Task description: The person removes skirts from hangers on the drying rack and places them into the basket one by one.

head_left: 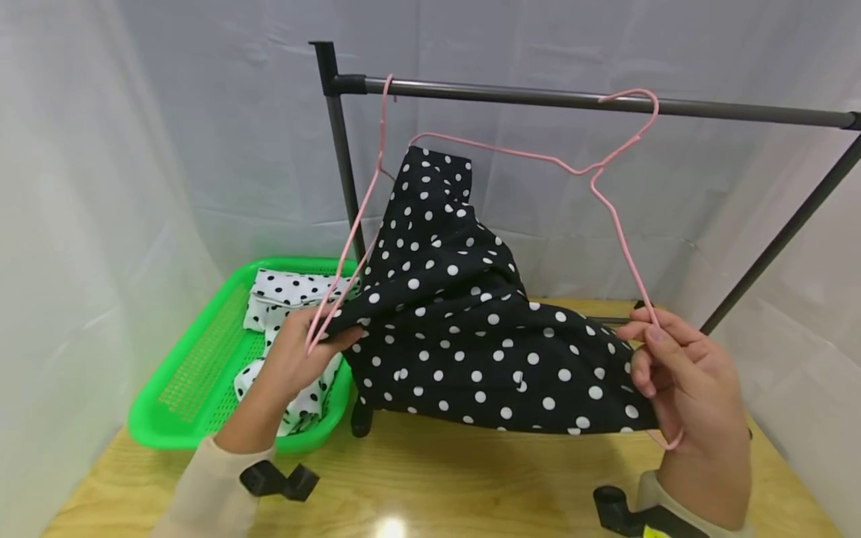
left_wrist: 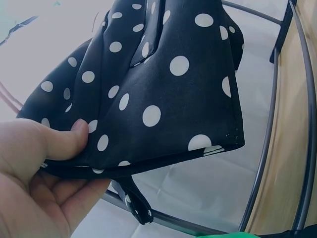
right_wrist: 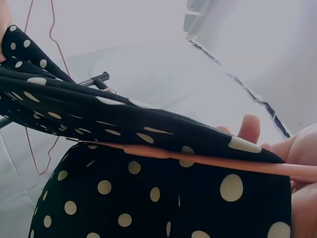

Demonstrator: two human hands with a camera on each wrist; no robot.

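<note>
Black dotted cloth (head_left: 471,336): draped over pink hanger (head_left: 608,217) below the rail (head_left: 572,97), above the surface (head_left: 437,478). Left hand (head_left: 299,355) pinches cloth edge and hanger; right hand (head_left: 686,381) clamps hanger's corner and cloth. Green basket (head_left: 181,373): holds white dotted cloth (head_left: 285,299).

1. We see a black polka-dot garment (head_left: 471,336) of smooth, matt woven cloth.
2. We note the pink hanger (head_left: 605,194) is thin wire with a smooth, plastic-looking coating.
3. We find the rack rail (head_left: 706,108) to be dark metal, dully satin.
4. We see a green basket (head_left: 195,373) of glossy meshed plastic at near left.
5. We read the table (head_left: 437,478) as pale wood, lightly shiny.
6. We see white cloth backdrop (head_left: 202,149), creased and matt.
</note>
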